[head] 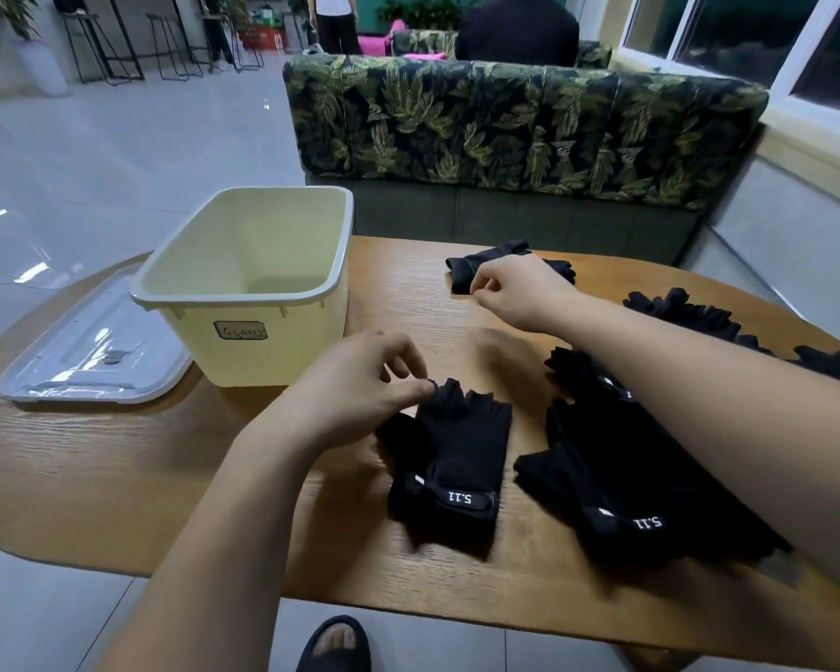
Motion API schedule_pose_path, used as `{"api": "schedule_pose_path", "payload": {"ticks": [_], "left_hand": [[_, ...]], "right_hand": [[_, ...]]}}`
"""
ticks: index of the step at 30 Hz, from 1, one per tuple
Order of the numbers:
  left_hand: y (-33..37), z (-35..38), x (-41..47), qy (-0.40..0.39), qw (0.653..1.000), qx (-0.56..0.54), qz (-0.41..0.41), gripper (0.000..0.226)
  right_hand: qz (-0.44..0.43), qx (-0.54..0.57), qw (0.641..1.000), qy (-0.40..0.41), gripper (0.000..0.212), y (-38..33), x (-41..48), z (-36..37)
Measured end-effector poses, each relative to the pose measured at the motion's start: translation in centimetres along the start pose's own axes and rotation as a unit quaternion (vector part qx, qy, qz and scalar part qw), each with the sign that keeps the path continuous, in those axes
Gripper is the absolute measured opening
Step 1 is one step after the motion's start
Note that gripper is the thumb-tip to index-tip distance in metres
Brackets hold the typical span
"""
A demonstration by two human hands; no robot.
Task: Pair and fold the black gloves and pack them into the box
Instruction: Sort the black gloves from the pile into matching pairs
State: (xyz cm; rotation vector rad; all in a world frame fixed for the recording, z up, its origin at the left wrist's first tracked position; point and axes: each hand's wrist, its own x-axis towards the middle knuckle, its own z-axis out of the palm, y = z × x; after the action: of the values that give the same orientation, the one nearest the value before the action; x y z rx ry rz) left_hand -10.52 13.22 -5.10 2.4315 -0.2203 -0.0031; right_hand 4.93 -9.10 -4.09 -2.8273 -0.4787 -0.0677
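A black fingerless glove (449, 470) marked 5.11 lies flat on the wooden table (117, 458) near the front. My left hand (360, 380) pinches its finger end at the top left. Farther back, my right hand (515, 288) reaches over a folded black glove (486, 264) and touches its near edge with curled fingers; whether it grips is unclear. A pile of black gloves (617, 482) lies under my right forearm. The pale yellow box (258, 288) stands open and empty at the left.
The box's clear lid (93, 351) lies flat at the table's left end. More black gloves (689, 312) are strewn along the right edge. A leaf-patterned sofa (505, 123) stands behind the table. My sandalled foot (335, 642) shows below the table's front edge.
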Motion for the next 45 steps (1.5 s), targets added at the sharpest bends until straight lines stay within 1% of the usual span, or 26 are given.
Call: {"api": "schedule_pose_path", "payload": {"ticks": [3, 7, 12, 14, 16, 19, 22, 25, 28, 31, 33, 36, 40, 43, 45], "left_hand": [[0.1, 0.2, 0.5, 0.043, 0.998, -0.034, -0.009, 0.007], [0.3, 0.5, 0.9, 0.055, 0.997, -0.052, -0.010, 0.005], [0.3, 0.9, 1.3, 0.045, 0.996, -0.073, -0.011, 0.003], [0.3, 0.9, 1.3, 0.042, 0.996, -0.074, -0.014, 0.003], [0.3, 0.9, 1.3, 0.038, 0.997, -0.071, -0.017, 0.003], [0.2, 0.8, 1.3, 0.041, 0.996, -0.075, -0.019, 0.004], [0.1, 0.7, 1.4, 0.046, 0.996, -0.076, -0.021, 0.005], [0.2, 0.6, 1.5, 0.047, 0.996, -0.079, -0.023, 0.004], [0.2, 0.5, 1.5, 0.053, 0.995, -0.077, -0.024, 0.005], [0.2, 0.4, 1.6, 0.072, 0.993, -0.087, -0.031, 0.003], [0.2, 0.5, 1.7, 0.091, 0.989, -0.108, -0.038, 0.002], [0.3, 0.8, 2.0, 0.112, 0.982, -0.143, -0.053, 0.005], [1.0, 1.4, 2.1, 0.137, 0.971, -0.183, -0.064, 0.018], [1.6, 1.6, 2.2, 0.165, 0.966, -0.191, -0.055, 0.034], [1.9, 1.7, 2.4, 0.198, 0.958, -0.205, -0.042, 0.045]], "right_hand": [[0.018, -0.042, 0.998, 0.033, 0.019, 0.1, 2.6, 1.2], [0.008, -0.076, 0.996, 0.042, 0.018, -0.6, 5.0, 2.7], [0.037, -0.090, 0.994, 0.045, 0.044, -0.9, 7.9, 4.9], [0.052, -0.087, 0.994, 0.048, 0.047, -0.9, 8.6, 5.4], [0.059, -0.089, 0.993, 0.056, 0.043, -0.8, 9.0, 5.9], [0.049, -0.098, 0.992, 0.068, 0.032, -0.5, 9.2, 6.4], [0.052, -0.081, 0.993, 0.073, 0.026, -0.3, 9.0, 6.0], [0.077, -0.023, 0.994, 0.071, 0.019, -0.1, 8.4, 4.8], [0.103, 0.078, 0.986, 0.103, 0.007, 0.2, 7.4, 2.8], [0.106, 0.144, 0.977, 0.114, 0.009, 0.1, 5.6, 0.3], [0.111, 0.202, 0.966, 0.120, 0.009, -0.1, 4.1, -1.1], [0.117, 0.316, 0.934, 0.119, 0.009, -0.3, 2.1, -2.7], [0.086, 0.425, 0.897, 0.082, 0.012, -1.2, -0.8, -4.8], [0.053, 0.431, 0.899, 0.058, 0.012, -1.9, -2.7, -5.8], [0.035, 0.440, 0.897, 0.024, 0.012, -2.4, -3.8, -6.1]]}}
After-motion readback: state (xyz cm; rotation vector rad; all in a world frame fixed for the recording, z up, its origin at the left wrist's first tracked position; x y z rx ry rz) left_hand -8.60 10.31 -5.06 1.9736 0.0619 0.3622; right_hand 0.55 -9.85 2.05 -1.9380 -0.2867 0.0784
